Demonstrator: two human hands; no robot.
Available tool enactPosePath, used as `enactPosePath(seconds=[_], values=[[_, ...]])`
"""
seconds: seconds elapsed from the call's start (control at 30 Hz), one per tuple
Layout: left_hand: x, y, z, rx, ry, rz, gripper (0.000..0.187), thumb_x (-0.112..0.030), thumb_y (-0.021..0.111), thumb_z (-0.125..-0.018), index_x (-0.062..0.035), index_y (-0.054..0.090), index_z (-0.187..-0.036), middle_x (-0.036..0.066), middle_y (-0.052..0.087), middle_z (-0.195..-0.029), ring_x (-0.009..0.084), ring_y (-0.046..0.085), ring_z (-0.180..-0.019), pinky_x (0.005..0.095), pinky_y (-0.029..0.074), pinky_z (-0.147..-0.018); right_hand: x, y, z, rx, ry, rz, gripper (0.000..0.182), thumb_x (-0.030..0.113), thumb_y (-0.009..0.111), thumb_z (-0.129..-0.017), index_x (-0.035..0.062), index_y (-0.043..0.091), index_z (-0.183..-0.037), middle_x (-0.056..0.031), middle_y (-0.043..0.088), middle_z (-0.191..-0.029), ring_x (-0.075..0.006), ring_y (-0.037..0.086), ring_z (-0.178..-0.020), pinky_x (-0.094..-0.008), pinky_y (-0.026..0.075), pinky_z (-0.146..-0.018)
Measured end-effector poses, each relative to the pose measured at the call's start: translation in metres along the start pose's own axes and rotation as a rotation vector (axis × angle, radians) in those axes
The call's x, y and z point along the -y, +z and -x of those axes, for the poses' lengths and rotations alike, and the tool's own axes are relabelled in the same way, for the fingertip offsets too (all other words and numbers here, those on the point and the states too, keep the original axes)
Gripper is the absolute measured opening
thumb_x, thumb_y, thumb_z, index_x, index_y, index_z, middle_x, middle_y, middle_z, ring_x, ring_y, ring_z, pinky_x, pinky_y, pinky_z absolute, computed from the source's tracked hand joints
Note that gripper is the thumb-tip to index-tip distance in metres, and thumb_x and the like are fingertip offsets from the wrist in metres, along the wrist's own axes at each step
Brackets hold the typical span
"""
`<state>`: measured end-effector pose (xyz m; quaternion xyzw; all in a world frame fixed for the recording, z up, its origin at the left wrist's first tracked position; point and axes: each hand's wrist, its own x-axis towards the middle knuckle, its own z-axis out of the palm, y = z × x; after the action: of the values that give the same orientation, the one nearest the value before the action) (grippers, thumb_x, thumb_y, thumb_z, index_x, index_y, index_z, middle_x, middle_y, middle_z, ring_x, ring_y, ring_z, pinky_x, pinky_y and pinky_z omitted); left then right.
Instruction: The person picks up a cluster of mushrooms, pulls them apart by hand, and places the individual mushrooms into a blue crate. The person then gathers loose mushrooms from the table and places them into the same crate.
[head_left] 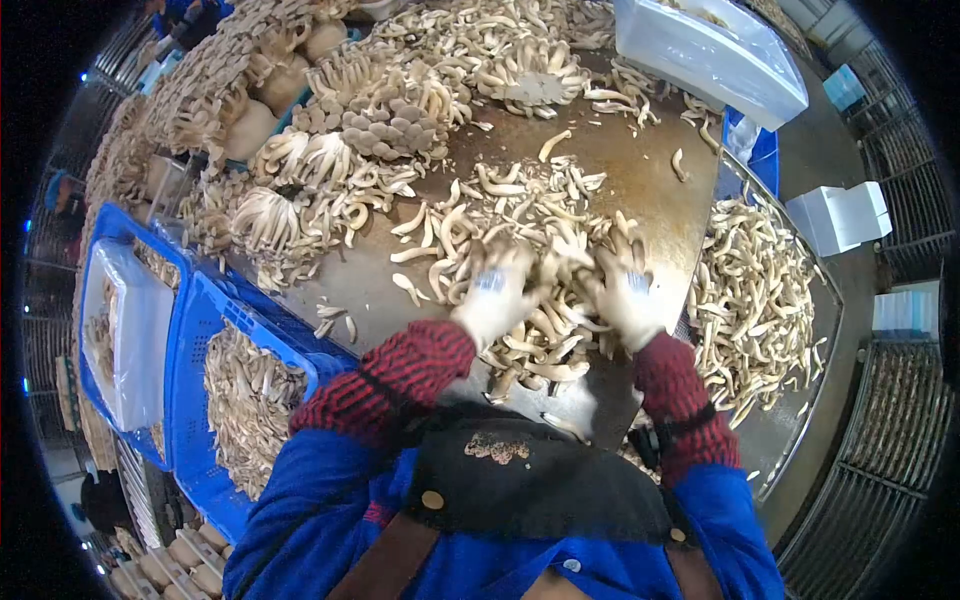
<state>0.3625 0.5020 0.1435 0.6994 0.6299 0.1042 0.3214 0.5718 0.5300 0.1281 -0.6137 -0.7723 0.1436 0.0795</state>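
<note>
A loose pile of pale, curved-stem mushrooms (540, 215) lies on the metal table (640, 150) before me. Both of my hands wear whitish gloves with soiled fingers. My left hand (497, 295) rests palm down on the left of the pile, fingers apart and pointing away from me. Across from it, my right hand (628, 290) touches the pile's right side with its fingers spread and slightly blurred. Several mushrooms lie between the two hands, and neither hand is closed around one. Some fingertips are partly hidden among the stems.
Mushroom clusters (390, 130) are heaped at the back left. Blue crates (190, 400) stand at the left, one with mushrooms inside. More mushrooms (755, 300) fill a tray at the right. A plastic-lined white box (710, 60) sits at the far right corner.
</note>
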Motion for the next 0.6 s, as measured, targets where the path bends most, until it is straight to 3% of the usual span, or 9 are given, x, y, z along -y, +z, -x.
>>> enactPosePath(seconds=[0.07, 0.13, 0.23, 0.33, 0.4, 0.47, 0.5, 0.57, 0.6], values=[[0.029, 0.045, 0.026, -0.17, 0.275, 0.127, 0.057, -0.031, 0.069, -0.082, 0.0006, 0.049, -0.125, 0.02, 0.05, -0.133, 0.0364, 0.04, -0.131, 0.0554, 0.02, -0.113, 0.012, -0.011, 0.043, -0.221, -0.14, -0.232, 0.033, 0.016, 0.063, -0.082, 0.0001, 0.06, -0.11, -0.0287, 0.048, -0.131, -0.0442, 0.047, -0.121, -0.0484, 0.038, -0.103], [0.029, 0.037, 0.05, -0.293, 0.533, 0.016, 0.06, -0.018, 0.075, -0.07, -0.0013, 0.051, -0.123, 0.021, 0.05, -0.131, 0.0368, 0.044, -0.127, 0.0509, 0.03, -0.109, 0.025, -0.015, 0.077, -0.27, -0.229, -0.303, 0.026, 0.009, 0.064, -0.078, -0.0002, 0.062, -0.102, -0.0267, 0.053, -0.122, -0.0418, 0.051, -0.113, -0.0476, 0.043, -0.096], [0.032, 0.03, 0.075, 0.017, 0.645, 0.099, 0.049, -0.009, 0.07, -0.063, -0.0048, 0.06, -0.111, 0.023, 0.05, -0.13, 0.0383, 0.045, -0.126, 0.0489, 0.034, -0.107, 0.027, 0.002, 0.114, -0.17, -0.363, -0.334, 0.027, 0.01, 0.068, -0.073, 0.0029, 0.064, -0.099, -0.023, 0.053, -0.121, -0.0407, 0.051, -0.113, -0.0483, 0.041, -0.097], [0.041, 0.026, 0.095, 0.054, 0.784, -0.035, 0.047, -0.019, 0.074, -0.065, -0.0054, 0.062, -0.109, 0.021, 0.053, -0.124, 0.0373, 0.049, -0.122, 0.0484, 0.041, -0.101, 0.024, -0.007, 0.134, -0.056, -0.433, -0.316, 0.035, 0.021, 0.073, -0.07, 0.0086, 0.066, -0.102, -0.0214, 0.051, -0.127, -0.0408, 0.049, -0.118, -0.0492, 0.04, -0.098], [0.043, 0.011, 0.109, 0.083, 0.795, -0.074, 0.053, -0.025, 0.076, -0.066, -0.0032, 0.06, -0.112, 0.021, 0.053, -0.125, 0.0379, 0.048, -0.123, 0.047, 0.04, -0.101, 0.013, -0.017, 0.135, -0.054, -0.375, -0.445, 0.044, 0.014, 0.077, -0.065, 0.0073, 0.064, -0.107, -0.0228, 0.051, -0.127, -0.041, 0.049, -0.117, -0.0488, 0.042, -0.098], [0.042, -0.009, 0.125, 0.004, 0.273, -0.028, 0.072, -0.033, 0.079, -0.064, -0.0011, 0.053, -0.123, 0.023, 0.05, -0.127, 0.0399, 0.046, -0.123, 0.0451, 0.038, -0.103, -0.011, -0.031, 0.129, 0.014, -0.183, -0.327, 0.064, 0.006, 0.081, -0.059, 0.0053, 0.056, -0.119, -0.0245, 0.049, -0.127, -0.0407, 0.051, -0.112, -0.0487, 0.046, -0.095], [0.054, -0.006, 0.13, 0.081, 0.034, 0.082, 0.097, -0.04, 0.081, -0.062, 0.0006, 0.037, -0.138, 0.028, 0.044, -0.131, 0.0432, 0.044, -0.122, 0.0437, 0.037, -0.105, -0.032, -0.029, 0.128, -0.012, -0.076, -0.225, 0.074, 0.006, 0.081, -0.06, 0.0064, 0.049, -0.127, -0.025, 0.049, -0.127, -0.0405, 0.052, -0.111, -0.0476, 0.047, -0.095], [0.059, 0.005, 0.14, 0.162, 0.035, 0.035, 0.103, -0.039, 0.081, -0.062, 0.0004, 0.03, -0.142, 0.029, 0.04, -0.133, 0.0443, 0.042, -0.124, 0.0435, 0.036, -0.106, -0.04, -0.029, 0.13, -0.04, 0.035, -0.123, 0.085, 0.006, 0.081, -0.061, 0.0074, 0.041, -0.136, -0.0255, 0.048, -0.126, -0.0404, 0.052, -0.111, -0.0465, 0.047, -0.095], [0.063, 0.01, 0.139, 0.225, 0.031, -0.012, 0.11, -0.039, 0.082, -0.062, 0.0001, 0.022, -0.146, 0.031, 0.036, -0.136, 0.0453, 0.039, -0.126, 0.0433, 0.035, -0.107, -0.034, -0.033, 0.129, 0.157, 0.079, -0.232, 0.092, 0.006, 0.08, -0.062, 0.008, 0.032, -0.141, -0.0273, 0.047, -0.127, -0.0406, 0.052, -0.112, -0.0457, 0.048, -0.094]])
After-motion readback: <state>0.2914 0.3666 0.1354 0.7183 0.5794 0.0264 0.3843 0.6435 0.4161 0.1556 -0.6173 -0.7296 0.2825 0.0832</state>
